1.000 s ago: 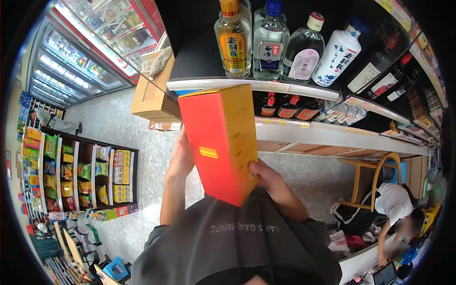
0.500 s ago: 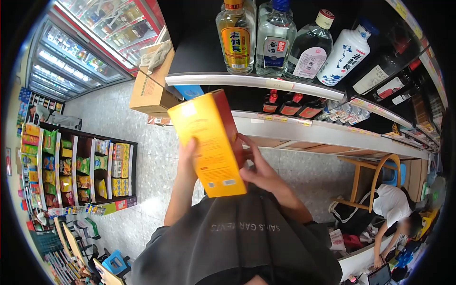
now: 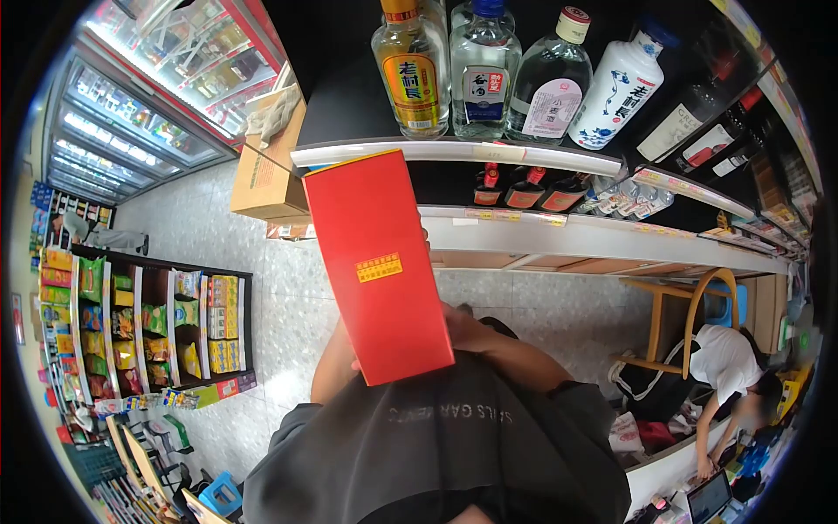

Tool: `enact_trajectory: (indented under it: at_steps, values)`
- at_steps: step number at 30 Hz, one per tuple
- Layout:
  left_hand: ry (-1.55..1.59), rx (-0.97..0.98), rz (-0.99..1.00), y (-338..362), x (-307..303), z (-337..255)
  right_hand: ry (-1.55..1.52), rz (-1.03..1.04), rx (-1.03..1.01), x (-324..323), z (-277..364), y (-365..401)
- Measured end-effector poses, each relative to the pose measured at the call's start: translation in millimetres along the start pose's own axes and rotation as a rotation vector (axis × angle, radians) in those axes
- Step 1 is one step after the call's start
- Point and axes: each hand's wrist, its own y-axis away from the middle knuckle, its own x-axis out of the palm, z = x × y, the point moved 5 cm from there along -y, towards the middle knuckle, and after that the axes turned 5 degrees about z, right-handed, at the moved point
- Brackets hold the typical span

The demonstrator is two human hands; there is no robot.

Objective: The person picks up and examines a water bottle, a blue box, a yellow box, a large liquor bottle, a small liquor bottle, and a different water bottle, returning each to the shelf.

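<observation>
A tall red-and-yellow carton (image 3: 381,319) is held upright and slightly tilted in front of my chest, its plain red face with a small yellow printed label toward me. My left hand (image 3: 346,349) grips its lower left side; most of those fingers are hidden behind the carton. At the lower right edge, my right hand (image 3: 463,332) closes around the carton, with a fingertip showing higher up on that side. Beyond the carton, a shelf (image 3: 515,154) bears several liquor bottles, among them a clear bottle with an orange label (image 3: 417,83) and a white-and-blue bottle (image 3: 618,94).
Small dark bottles with red caps (image 3: 526,188) line the lower shelf. A cardboard box (image 3: 266,179) stands at the shelf's left end. Snack racks (image 3: 161,323) are to the left. On the right are a wooden chair (image 3: 698,323) and a person in white (image 3: 726,367) leaning over a counter.
Both hands have turned the carton, so its red side now faces me where the yellow printed side did. My left hand has slid lower and is more hidden.
</observation>
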Motion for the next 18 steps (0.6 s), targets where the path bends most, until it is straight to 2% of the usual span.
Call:
enact_trajectory:
  at_steps: [1, 3, 4, 5, 6, 8, 9, 10, 11, 12, 13, 14, 15, 17, 18]
  values:
    - [-0.002, -0.044, 0.027, -3, 10, 2, -0.081, -0.016, 0.037, 2, -2, 2]
    - [-0.211, 0.140, -0.497, -4, 38, -7, -0.385, -0.026, 0.075, 4, -5, 2]
    - [-0.216, 0.141, -0.501, -3, 38, -8, -0.594, -0.019, 0.078, 6, -6, 0]
    - [-0.221, 0.140, -0.505, -2, 38, -10, -1.012, -0.004, 0.082, 9, -5, -1]
    - [-0.221, 0.138, -0.508, 11, 20, -17, -1.015, -0.005, 0.082, 7, 4, -3]
    - [-0.396, 0.071, -0.621, 72, -59, -46, -0.809, -0.096, 0.157, -3, 25, -7]
    - [-0.441, 0.055, -0.648, 81, -62, -52, -0.810, -0.096, 0.157, -4, 27, -7]
    - [-0.485, 0.038, -0.675, 83, -55, -59, -0.572, -0.236, 0.139, -12, 27, -5]
    - [-0.494, 0.128, -0.652, 91, -37, -67, -0.331, -0.371, 0.119, -21, 29, -2]
    - [-0.501, 0.218, -0.628, 96, -19, -73, -0.331, -0.373, 0.119, -24, 25, 1]
    - [-0.500, 0.216, -0.628, 112, -24, -74, -0.137, -0.420, 0.168, -31, 18, 6]
    - [-0.586, 0.161, -0.601, 132, -37, -74, 0.058, -0.463, 0.216, -37, 15, 11]
    - [-0.671, 0.107, -0.573, 134, -32, -74, 0.059, -0.464, 0.218, -39, 17, 13]
    - [-0.846, -0.012, -0.464, 135, -21, -73, 0.530, -0.497, 0.208, -46, 30, 14]
    - [-0.923, -0.101, -0.375, 132, -11, -74, 0.529, -0.496, 0.213, -50, 30, 15]
